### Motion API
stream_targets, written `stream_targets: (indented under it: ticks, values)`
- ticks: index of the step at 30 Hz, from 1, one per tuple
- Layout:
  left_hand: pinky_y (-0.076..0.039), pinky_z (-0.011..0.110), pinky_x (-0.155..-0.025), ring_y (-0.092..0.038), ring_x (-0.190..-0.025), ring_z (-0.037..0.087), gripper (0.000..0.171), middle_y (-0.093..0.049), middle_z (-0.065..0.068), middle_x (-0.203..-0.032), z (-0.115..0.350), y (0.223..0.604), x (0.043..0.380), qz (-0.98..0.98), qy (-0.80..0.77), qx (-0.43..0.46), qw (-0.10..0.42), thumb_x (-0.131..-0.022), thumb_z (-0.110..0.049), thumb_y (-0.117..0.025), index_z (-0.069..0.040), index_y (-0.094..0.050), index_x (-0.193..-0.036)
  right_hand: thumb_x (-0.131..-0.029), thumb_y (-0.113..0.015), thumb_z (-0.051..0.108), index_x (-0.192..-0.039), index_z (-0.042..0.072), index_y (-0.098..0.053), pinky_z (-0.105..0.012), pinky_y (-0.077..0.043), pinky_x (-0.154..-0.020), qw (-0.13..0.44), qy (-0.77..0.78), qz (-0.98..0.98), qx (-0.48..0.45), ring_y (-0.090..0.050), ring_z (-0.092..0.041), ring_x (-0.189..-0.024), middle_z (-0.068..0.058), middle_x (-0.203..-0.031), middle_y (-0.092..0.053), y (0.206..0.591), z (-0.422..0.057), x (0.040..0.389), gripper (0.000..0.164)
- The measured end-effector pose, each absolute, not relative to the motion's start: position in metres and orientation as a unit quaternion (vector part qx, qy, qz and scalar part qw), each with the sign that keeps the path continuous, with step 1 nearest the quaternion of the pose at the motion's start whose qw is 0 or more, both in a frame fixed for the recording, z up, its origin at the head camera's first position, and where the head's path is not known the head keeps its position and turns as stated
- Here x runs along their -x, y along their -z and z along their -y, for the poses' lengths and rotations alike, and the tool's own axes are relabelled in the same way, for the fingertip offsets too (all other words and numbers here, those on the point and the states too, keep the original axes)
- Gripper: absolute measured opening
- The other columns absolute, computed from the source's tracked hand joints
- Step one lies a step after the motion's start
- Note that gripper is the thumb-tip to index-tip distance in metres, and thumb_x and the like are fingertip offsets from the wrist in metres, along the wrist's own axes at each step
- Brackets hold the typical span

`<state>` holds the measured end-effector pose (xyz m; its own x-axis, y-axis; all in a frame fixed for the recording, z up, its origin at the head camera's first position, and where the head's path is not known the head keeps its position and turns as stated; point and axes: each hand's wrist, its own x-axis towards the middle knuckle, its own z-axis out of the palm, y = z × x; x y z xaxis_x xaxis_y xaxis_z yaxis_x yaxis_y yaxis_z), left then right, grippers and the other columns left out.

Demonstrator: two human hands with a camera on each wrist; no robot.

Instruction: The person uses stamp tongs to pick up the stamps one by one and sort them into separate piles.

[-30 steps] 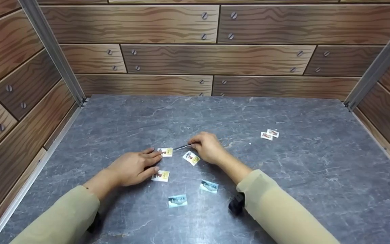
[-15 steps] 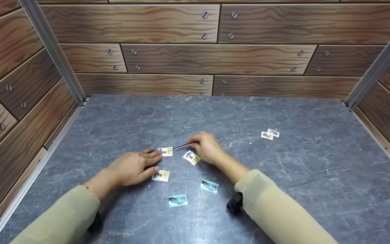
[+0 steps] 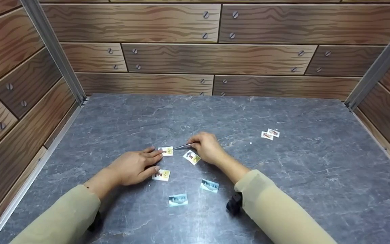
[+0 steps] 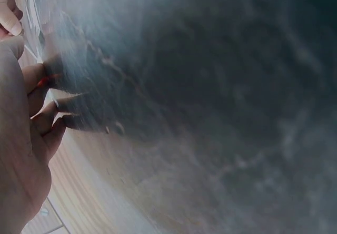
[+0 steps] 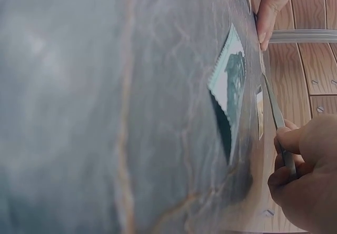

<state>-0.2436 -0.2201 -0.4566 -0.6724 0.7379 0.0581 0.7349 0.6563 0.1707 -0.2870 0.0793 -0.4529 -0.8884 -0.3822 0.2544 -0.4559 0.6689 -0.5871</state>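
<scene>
A yellow-and-white postage stamp (image 3: 169, 151) lies on the grey marbled tabletop (image 3: 215, 115), its long axis running left to right. The left hand (image 3: 131, 168) rests fingers on its left end, grasping nothing, and is the nearer hand; the thumb lies over a corner of a second yellow stamp (image 3: 163, 175), closer to the person than the first. The right hand (image 3: 208, 148) pinches slim metal tweezers (image 3: 182, 146); their tips are at the first stamp's free right edge, roughly in line with its length, though whether they nip the paper cannot be told. From that stamp, a slanted yellow stamp (image 3: 192, 157) lies to the right and nearer the person. Any printed writing is too small to read.
</scene>
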Motion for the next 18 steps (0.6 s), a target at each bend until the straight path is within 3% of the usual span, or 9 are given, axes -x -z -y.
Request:
stream_targets:
  ticks: [18]
  values:
    - [-0.045,0.057,-0.115,-0.046,-0.148,0.039,0.060,-0.047,0.008,-0.163,0.2180,0.4504,0.2425,-0.912,-0.065,-0.405,0.017,-0.113,-0.045,-0.044,-0.005,-0.051,-0.158,-0.096,-0.071,-0.002,-0.101,0.005,-0.083,-0.050,-0.054,-0.101,0.048,-0.339,0.915,-0.211,-0.072,-0.035,-0.106,-0.013,-0.105,-0.078,0.4504,-0.0793,0.2878,0.015]
